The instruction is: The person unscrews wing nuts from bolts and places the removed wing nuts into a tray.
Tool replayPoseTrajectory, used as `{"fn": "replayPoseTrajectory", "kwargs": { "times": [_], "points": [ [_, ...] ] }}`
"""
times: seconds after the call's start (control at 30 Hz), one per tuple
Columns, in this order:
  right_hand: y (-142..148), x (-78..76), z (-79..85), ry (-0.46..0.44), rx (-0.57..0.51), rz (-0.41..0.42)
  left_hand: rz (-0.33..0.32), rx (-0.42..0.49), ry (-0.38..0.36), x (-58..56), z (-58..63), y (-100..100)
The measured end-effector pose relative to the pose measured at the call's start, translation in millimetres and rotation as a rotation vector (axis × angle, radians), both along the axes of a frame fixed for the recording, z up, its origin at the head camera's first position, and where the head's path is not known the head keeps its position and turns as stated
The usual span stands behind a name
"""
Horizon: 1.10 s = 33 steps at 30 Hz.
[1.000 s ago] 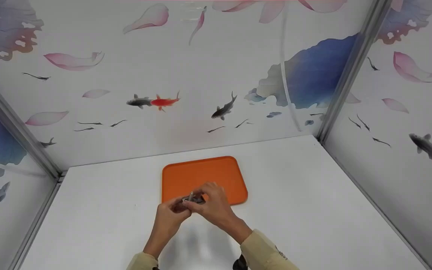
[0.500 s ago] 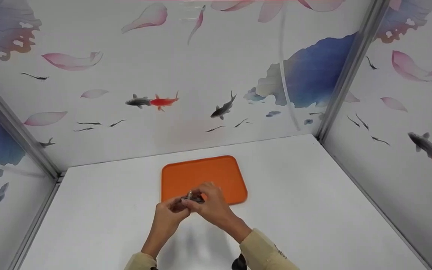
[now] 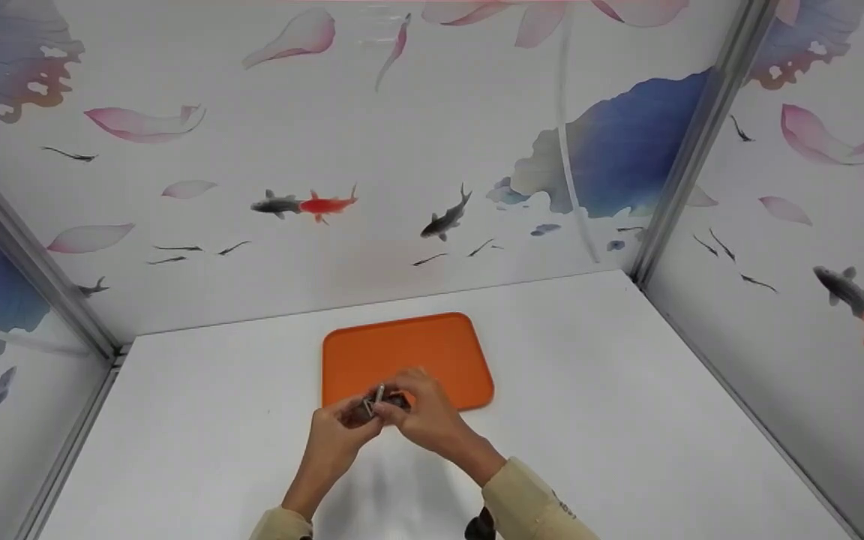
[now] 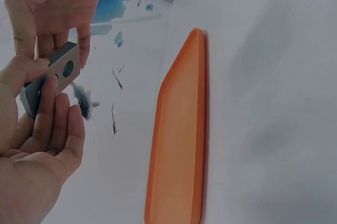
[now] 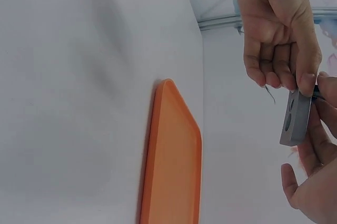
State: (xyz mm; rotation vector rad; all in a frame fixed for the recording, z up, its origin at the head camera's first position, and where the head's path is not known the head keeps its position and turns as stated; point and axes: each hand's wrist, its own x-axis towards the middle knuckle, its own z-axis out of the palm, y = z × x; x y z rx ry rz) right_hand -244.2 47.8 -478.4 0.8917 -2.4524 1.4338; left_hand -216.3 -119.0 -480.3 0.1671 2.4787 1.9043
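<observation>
counter [image 3: 627, 420] is the big white surface in front of you. orange tray [image 3: 432, 349] lies flat on it. your left hand [image 3: 338, 435] and right hand [image 3: 436, 420] are nearly closed, fingers curled, both gripping the grey metal block [image 5: 301, 121]. block is held up off the counter, at the tray's near edge in the head view. small dark ridged piece [image 5: 316, 91] sits against the block, mostly hidden by your fingers.

The block [image 5: 301, 118] looks like smooth, matt metal, the tray [image 3: 409, 349] smooth plastic, the sleeves [image 3: 529, 499] cloth.
</observation>
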Motion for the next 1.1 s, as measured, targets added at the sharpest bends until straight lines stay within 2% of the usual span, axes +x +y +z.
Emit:
{"fn": "replayPoseTrajectory", "kwargs": {
  "times": [0.1, 0.17, 0.47, 0.77, 1.0, 1.1],
  "points": [
    [1, 0.8, 1.1, -0.014, 0.002, 0.019, -0.009, 0.011, -0.006, 4.1, 8.6, 2],
    [2, 1.0, 1.1, -0.015, 0.002, 0.028, -0.011, 0.011, -0.005, 4.7, 9.9, 2],
    [1, 0.0, 0.3, 0.000, -0.030, 0.041, 0.003, 0.013, 0.013, -3.7, -8.2, 0],
    [4, -1.4, -1.3, -0.019, -0.038, 0.015, -0.015, 0.046, 0.030, -4.5, -8.4, 1],
    [5, -1.7, -2.4, -0.045, -0.088, -0.004, 0.010, -0.003, 0.046, -5.8, -10.5, 1],
    [4, -2.0, -3.1, -0.047, -0.097, -0.018, 0.020, 0.003, 0.043, -6.2, -11.3, 1]
  ]
}}
